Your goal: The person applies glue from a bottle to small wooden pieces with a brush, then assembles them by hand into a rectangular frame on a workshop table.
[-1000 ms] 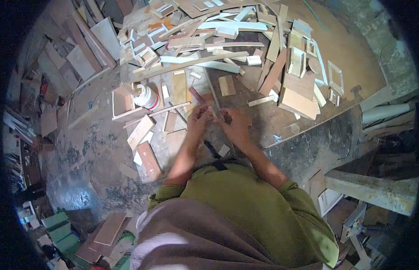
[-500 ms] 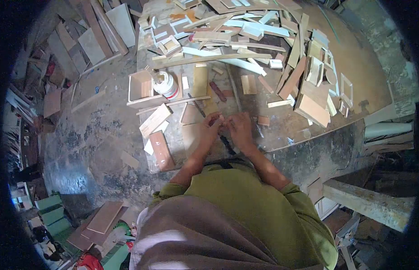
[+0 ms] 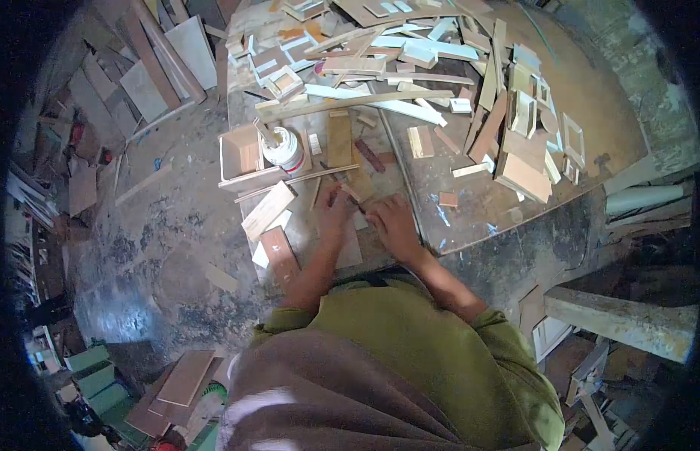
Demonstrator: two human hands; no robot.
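Observation:
My left hand (image 3: 335,216) is over the near part of the worktable, its fingers curled around something too small to make out. Close on its right, my right hand (image 3: 391,225) has its fingers bent toward the left one, near a thin dark item between the hands. A thin wooden strip (image 3: 320,173) lies just beyond them. Further up are a yellowish wood block (image 3: 339,139) and a dark red piece (image 3: 369,155). To the left stand a white glue tub (image 3: 286,152) with a brush in it and an open wooden box (image 3: 241,156).
Long strips and offcuts (image 3: 410,98) are piled across the back of the table (image 3: 590,90). A brown board (image 3: 279,255) and a pale block (image 3: 269,210) lie left of my hands. A small square piece (image 3: 448,199) lies to the right.
Both hands have shifted slightly left and my fingers have moved apart a little. The dark tool seen below my hands before is no longer visible there. The view has tilted a little.

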